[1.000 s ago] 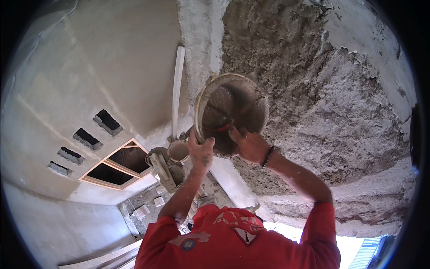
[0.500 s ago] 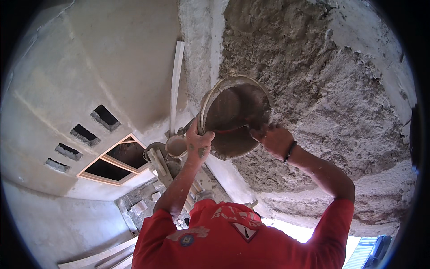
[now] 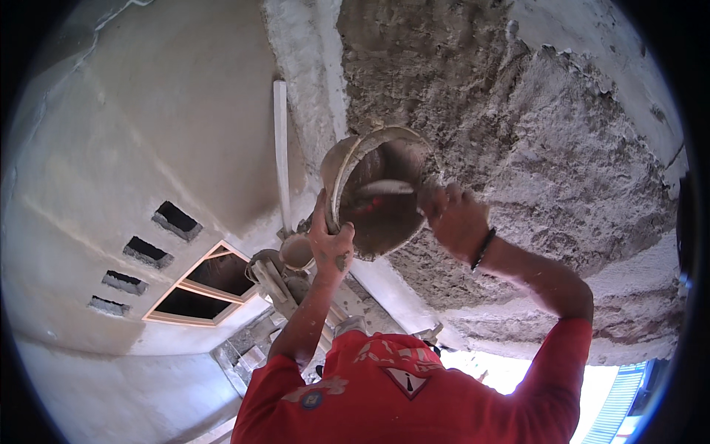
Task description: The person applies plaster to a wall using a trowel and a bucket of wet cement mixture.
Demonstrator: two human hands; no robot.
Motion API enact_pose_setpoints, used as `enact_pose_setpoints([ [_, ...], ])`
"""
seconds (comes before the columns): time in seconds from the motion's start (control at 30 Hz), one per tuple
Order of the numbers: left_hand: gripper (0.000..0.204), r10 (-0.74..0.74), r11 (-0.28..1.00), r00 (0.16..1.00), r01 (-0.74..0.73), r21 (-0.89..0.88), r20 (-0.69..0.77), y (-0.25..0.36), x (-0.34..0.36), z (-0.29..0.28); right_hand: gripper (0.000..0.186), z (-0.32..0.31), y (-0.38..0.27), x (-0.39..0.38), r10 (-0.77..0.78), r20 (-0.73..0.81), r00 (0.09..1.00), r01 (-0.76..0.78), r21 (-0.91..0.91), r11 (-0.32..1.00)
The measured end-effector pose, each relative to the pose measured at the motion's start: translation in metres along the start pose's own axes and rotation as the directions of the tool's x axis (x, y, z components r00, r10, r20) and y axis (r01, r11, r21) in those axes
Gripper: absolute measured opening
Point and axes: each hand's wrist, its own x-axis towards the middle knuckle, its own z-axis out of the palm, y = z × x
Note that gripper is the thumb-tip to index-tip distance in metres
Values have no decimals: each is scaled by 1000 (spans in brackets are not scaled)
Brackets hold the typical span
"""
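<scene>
Left grip (image 3: 330, 248) clamped on the lower-left rim of the bucket (image 3: 342, 185), thumb over the lip, fingers round the outer wall; closed as far as the rim allows, presumably to steady it and set the tilt. Bucket sits in front of the person, mouth angled toward them, likely so the inside stays visible and reachable.

Right grip (image 3: 460, 222) at the bucket's right edge, fingers curled; can't tell how far closed or whether anything is in it (blurred). It sits opposite the left one, which would leave the mouth free between them. Inside the bucket, a pale curved shape (image 3: 386, 187) with a red spot beside it, too unclear to name. Dark bracelet (image 3: 484, 248) on the right wrist, clear of the rim.

Behind the bucket, rough brown plaster (image 3: 421, 81). Pale board (image 3: 281, 148) stands off to the left, by the smooth wall (image 3: 192, 89), probably leaned there out of the way. Smaller container (image 3: 296, 251) lower left, near the wooden frame (image 3: 194, 286), seemingly parked within reach.
</scene>
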Motion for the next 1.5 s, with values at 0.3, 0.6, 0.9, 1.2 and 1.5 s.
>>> enact_pose_setpoints([
  [0.3, 67, 176, 984, 984, -177, -26, -26, 9, -2, 15, 40, -6, 17, 36, 101, 195, 976, -117, 71, 991],
  [0.6, 67, 191, 981, 980, -192, 28, 48, 22, 7, -5, 43, 64, 7, 13, 49, 165, 985, -159, 765, 624],
  [0.9, 60, -93, 994, 994, 90, -56, -53, -15, 11, -6, 53, 63, -44, -1, -20, 412, 911, -411, 906, -100],
  [1.2, 55, -120, 991, 957, 100, -88, -265, -21, -4, -30, 49, 17, 18, -7, 59, 270, 961, -276, 942, 190],
  [1.5, 51, -61, 973, 964, 0, -231, -259, -42, -18, -58, 39, -144, 117, 19, 63, 239, 969, -242, 867, 436],
])
